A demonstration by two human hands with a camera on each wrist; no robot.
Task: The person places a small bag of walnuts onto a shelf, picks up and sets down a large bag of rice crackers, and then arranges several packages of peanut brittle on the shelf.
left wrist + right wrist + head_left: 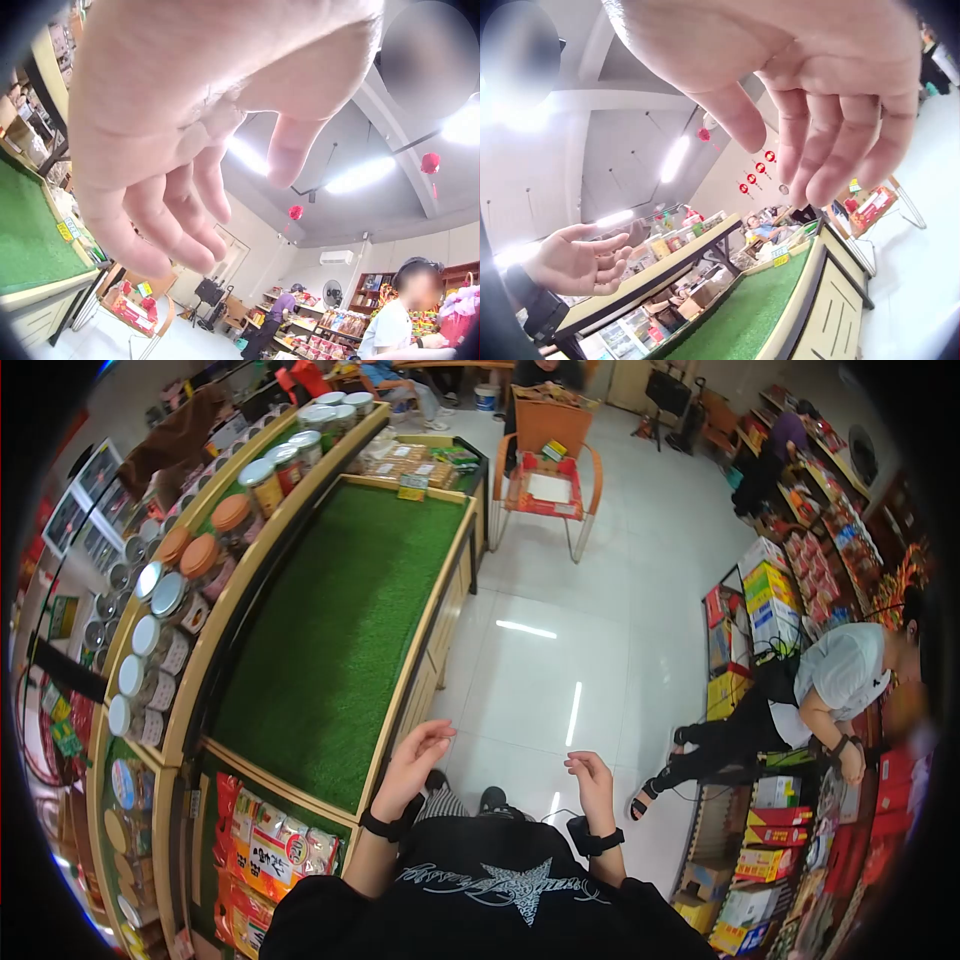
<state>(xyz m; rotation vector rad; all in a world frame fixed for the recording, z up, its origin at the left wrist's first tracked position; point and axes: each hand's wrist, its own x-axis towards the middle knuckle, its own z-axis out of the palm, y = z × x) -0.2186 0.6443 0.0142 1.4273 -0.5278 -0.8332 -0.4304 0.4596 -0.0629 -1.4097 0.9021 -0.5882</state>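
The left hand (412, 760) is raised beside the near right corner of a display bin lined with green turf (335, 620), its fingers loosely bent and holding nothing. To its right the right hand (592, 785) hangs over the tiled floor, fingers relaxed, touching nothing. In the left wrist view the left hand (180, 127) shows its palm with the thumb apart from the fingers. The right wrist view has the right hand (817, 90) close up with a bare palm, and the left hand (577, 262) farther off at the left.
Jars with white lids (150, 635) line the shelf left of the bin. Red and white packages (270, 850) lie at the near left. A chair with a red box (545, 488) stands ahead. At the right, a person in a light shirt (845, 670) is beside shelves of boxed goods (770, 600).
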